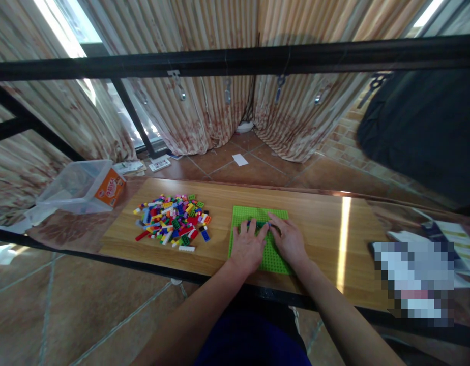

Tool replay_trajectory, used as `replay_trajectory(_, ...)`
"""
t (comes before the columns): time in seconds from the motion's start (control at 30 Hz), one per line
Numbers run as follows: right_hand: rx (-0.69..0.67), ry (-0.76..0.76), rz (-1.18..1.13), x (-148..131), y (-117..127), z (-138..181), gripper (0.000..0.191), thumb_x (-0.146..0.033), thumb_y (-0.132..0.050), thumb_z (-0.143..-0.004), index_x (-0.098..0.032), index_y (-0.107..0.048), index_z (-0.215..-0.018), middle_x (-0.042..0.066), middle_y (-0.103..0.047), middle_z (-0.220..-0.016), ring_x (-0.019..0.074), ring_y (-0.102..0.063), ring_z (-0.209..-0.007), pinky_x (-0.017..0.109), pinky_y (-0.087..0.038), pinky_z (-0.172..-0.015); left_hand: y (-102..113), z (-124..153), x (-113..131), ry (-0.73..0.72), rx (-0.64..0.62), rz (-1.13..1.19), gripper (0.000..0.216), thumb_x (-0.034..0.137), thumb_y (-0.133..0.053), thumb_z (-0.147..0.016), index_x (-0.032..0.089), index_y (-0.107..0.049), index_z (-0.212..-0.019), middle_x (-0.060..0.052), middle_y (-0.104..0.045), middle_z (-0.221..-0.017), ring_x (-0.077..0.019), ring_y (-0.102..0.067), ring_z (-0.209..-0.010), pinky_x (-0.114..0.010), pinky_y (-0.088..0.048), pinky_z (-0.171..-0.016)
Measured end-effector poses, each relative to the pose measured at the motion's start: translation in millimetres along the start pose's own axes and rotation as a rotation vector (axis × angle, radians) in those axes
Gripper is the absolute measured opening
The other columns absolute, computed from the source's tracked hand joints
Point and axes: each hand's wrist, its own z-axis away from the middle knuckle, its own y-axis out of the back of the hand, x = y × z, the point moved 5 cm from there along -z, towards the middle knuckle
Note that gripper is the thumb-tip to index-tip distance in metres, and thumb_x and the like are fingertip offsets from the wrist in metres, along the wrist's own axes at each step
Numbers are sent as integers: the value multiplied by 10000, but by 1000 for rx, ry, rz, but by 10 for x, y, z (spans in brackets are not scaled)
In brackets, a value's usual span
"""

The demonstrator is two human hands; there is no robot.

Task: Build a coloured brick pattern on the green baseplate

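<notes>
A bright green studded baseplate (245, 215) lies flat on the wooden table (322, 223). Both my hands rest on it. My left hand (247, 247) lies over the plate's left part with its fingers stretched forward and apart. My right hand (288, 239) sits beside it, fingers bent and pressed onto a small dark blue brick (260, 223) between the fingertips of both hands. The brick is mostly hidden by my fingers. A pile of several loose coloured bricks (172, 223) lies to the left of the plate.
A clear plastic tub (77, 185) with an orange label stands at the table's far left. A black bar (235, 61) crosses the view above. Papers (448, 239) lie at the right end. A dark bag (421, 127) hangs at the right.
</notes>
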Motion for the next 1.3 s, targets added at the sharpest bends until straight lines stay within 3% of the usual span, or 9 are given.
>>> replay_trajectory(0.3, -10, 32, 53, -35, 41, -11, 386, -282, -468, -942, -230, -633, -1287, 62, -757, -1025, 233, -652, -965, 408, -484, -906, 31, -42, 89, 53, -124, -138, 486, 242, -462, -937, 261, -474, -1422, -151, -437, -1467, -377, -397, -1290, -614, -410, -988)
replay_trajectory(0.57, -131, 82, 54, -39, 110, -151, 413, -220, -520, -897, -247, -634, -1293, 55, -765, -963, 231, -669, -900, 409, -477, -880, 101, -123, 160, 71, -185, -164, 475, 159, -441, -905, 218, -520, -1369, -167, -482, -1408, -365, -457, -1214, -574, -478, -925)
replay_trajectory(0.87, -98, 26, -114, 6, 66, -111, 446, -265, -530, -881, -211, -596, -1318, 71, -764, -1004, 253, -673, -983, 452, -493, -936, -15, -15, 56, 20, -65, -87, 512, 206, -458, -915, 245, -468, -1426, -175, -425, -1477, -407, -408, -1307, -647, -403, -1001)
replay_trajectory(1.07, -6, -141, -367, 224, 137, -130, 442, -334, -479, -900, -186, -581, -1303, 92, -756, -1047, 230, -691, -1013, 449, -507, -966, 70, 98, -134, 19, 78, 101, 629, 176, -458, -916, 107, -285, -1516, -235, -279, -1562, -344, -359, -1405, -502, -363, -1123)
replay_trajectory(1.17, 73, -170, -310, 278, 219, -130, 405, -349, -443, -911, -170, -636, -1219, 125, -739, -1089, 251, -685, -1014, 473, -515, -950, 111, 211, -304, 83, 137, 152, 607, 193, -433, -931, 53, -286, -1503, -243, -328, -1535, -325, -330, -1430, -477, -331, -1159)
replay_trajectory(1.3, 81, 11, -94, 29, 251, -91, 393, -309, -396, -938, -170, -657, -1196, 141, -711, -1136, 269, -645, -1067, 498, -487, -986, 71, 417, -466, 117, 169, 148, 562, 228, -438, -940, 48, -350, -1466, -234, -386, -1505, -321, -360, -1410, -496, -350, -1150)
